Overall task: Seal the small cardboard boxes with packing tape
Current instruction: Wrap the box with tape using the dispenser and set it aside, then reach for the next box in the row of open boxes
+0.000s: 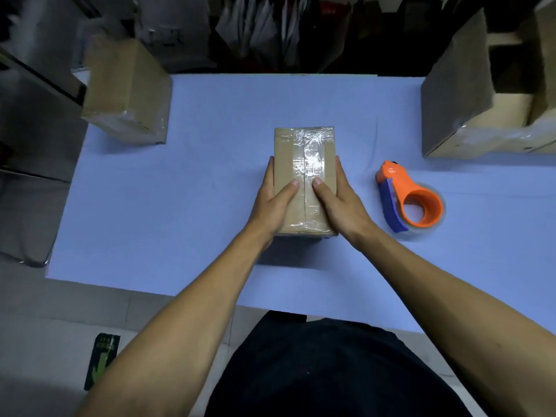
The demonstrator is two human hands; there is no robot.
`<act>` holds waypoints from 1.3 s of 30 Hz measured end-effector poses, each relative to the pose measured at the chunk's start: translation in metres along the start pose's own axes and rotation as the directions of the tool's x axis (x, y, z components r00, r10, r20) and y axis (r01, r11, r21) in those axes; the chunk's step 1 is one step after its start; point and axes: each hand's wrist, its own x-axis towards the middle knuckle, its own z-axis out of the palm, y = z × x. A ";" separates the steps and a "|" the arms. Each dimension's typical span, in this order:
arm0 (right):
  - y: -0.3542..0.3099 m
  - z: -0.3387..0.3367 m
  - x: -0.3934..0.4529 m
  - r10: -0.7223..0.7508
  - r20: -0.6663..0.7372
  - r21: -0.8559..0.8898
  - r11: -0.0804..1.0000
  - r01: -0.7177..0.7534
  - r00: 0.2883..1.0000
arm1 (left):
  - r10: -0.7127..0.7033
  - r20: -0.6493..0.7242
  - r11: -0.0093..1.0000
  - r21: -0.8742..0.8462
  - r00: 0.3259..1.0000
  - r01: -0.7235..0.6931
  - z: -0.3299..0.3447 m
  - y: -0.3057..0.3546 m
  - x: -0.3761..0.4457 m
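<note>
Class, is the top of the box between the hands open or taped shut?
Taped shut: clear tape runs along the closed top seam of the small cardboard box.

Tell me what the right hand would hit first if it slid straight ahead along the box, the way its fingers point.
Nothing soon, it seems. The right hand grips the box with fingers pointing away from the person; beyond lies bare blue table to its far edge. The tape dispenser sits off to its right, outside that line.

Brown cardboard box (304, 176) under glossy clear tape, orange-and-blue tape dispenser (406, 200), pale blue table (180, 191).
</note>
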 end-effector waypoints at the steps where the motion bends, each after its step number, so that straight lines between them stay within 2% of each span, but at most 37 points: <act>1: -0.009 0.009 0.009 -0.005 0.011 -0.018 1.000 0.005 1.000 | 0.001 -0.011 1.000 0.004 1.000 -0.001 -0.013 0.003 0.009; 10: -0.072 0.103 0.097 -0.043 0.106 -0.062 0.997 0.049 0.993 | 0.008 -0.119 0.995 0.101 0.993 0.004 -0.125 0.022 0.087; 17: -0.118 0.149 0.175 -0.051 0.105 -0.055 0.997 0.057 0.993 | 0.056 -0.097 0.987 0.157 0.994 -0.040 -0.190 0.046 0.162; 23: -0.141 0.172 0.224 -0.076 0.091 -0.059 0.995 0.082 0.993 | 0.078 -0.117 0.976 0.213 0.990 -0.051 -0.221 0.063 0.211; 29: -0.154 0.178 0.240 -0.054 0.104 -0.087 0.994 0.063 0.993 | 0.073 -0.142 0.975 0.220 0.987 -0.041 -0.230 0.073 0.224; 32: -0.162 0.171 0.234 -0.030 0.120 -0.158 0.986 0.049 0.992 | 0.074 -0.188 0.949 0.315 0.979 -0.011 -0.226 0.078 0.220; 35: -0.166 0.151 0.225 -0.088 0.086 -0.392 0.913 0.116 0.992 | 0.144 -0.234 0.840 0.543 0.961 0.007 -0.221 0.089 0.217; 37: -0.162 0.131 0.216 -0.153 0.086 -0.623 0.763 0.173 0.985 | 0.219 -0.236 0.668 0.744 0.947 0.030 -0.215 0.101 0.211; 39: -0.156 0.104 0.203 -0.205 0.103 -0.792 0.575 0.205 0.973 | 0.320 -0.147 0.448 0.894 0.936 -0.013 -0.205 0.115 0.204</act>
